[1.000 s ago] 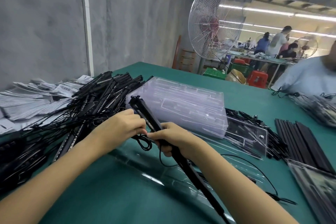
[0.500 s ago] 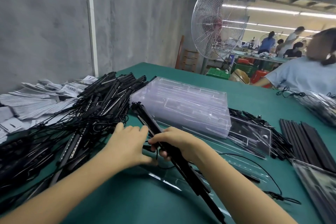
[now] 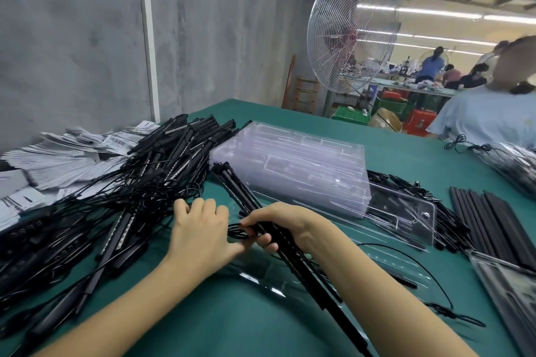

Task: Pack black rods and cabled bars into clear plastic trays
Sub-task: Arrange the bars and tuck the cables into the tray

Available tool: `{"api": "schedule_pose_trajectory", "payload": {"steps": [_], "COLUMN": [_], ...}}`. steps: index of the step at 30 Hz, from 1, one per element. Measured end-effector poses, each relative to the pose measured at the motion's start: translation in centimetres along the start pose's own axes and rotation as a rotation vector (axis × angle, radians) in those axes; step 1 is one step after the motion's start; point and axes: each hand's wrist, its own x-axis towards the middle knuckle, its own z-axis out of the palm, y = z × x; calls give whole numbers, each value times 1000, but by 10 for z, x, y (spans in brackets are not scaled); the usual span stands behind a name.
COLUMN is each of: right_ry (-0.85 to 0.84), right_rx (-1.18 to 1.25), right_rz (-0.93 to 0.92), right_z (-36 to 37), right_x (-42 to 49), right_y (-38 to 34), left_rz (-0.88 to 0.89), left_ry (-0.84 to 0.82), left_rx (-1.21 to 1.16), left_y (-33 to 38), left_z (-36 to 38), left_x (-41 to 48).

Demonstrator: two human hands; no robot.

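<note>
The right hand (image 3: 290, 226) is closed round a bundle of bars (image 3: 236, 190), its fingers (image 3: 265, 240) wrapped under it at about the middle. The bundle slants over the desk (image 3: 232, 322), its far end at twelve o'clock from the hands and its near end running out of view at five o'clock. The left hand (image 3: 200, 226) lies flat with nearly straight fingers at the edge of the pile of cabled bars (image 3: 150, 182) at nine to ten o'clock. Its thumb reaches toward a small cable coil (image 3: 236, 233) hanging at the right hand's grip; I cannot tell whether it presses the coil.

The stack of clear trays (image 3: 290, 165) sits at one o'clock, a flat clear tray (image 3: 400, 220) lies at two o'clock, and loose black rods (image 3: 499, 223) lie at three o'clock.

The bars look stiff, light and smooth, so several held together may slide lengthwise; a mid-length grip seems best for keeping them level. The thin cables are limp and look prone to snagging, so the coil probably needs gathering against the bars. The trays look thin and flexible, likely to bend under a hard push.
</note>
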Motion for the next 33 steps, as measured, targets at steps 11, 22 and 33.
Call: {"api": "schedule_pose_trajectory", "payload": {"steps": [11,22,33], "right_ry": [228,95,87], "right_rx": [-29,-207,-168], "right_rz": [-121,-177,-198], "right_z": [-6,-2,4], "right_x": [4,-9,-11], "right_y": [10,3,2], "left_rz": [-151,8,86], "left_ry": [-356,-257,65], "left_rx": [-429,-653,-542], "left_y": [-15,-47,-54], "left_z": [-8,-19,-27], "left_x": [-7,-27,-26]}}
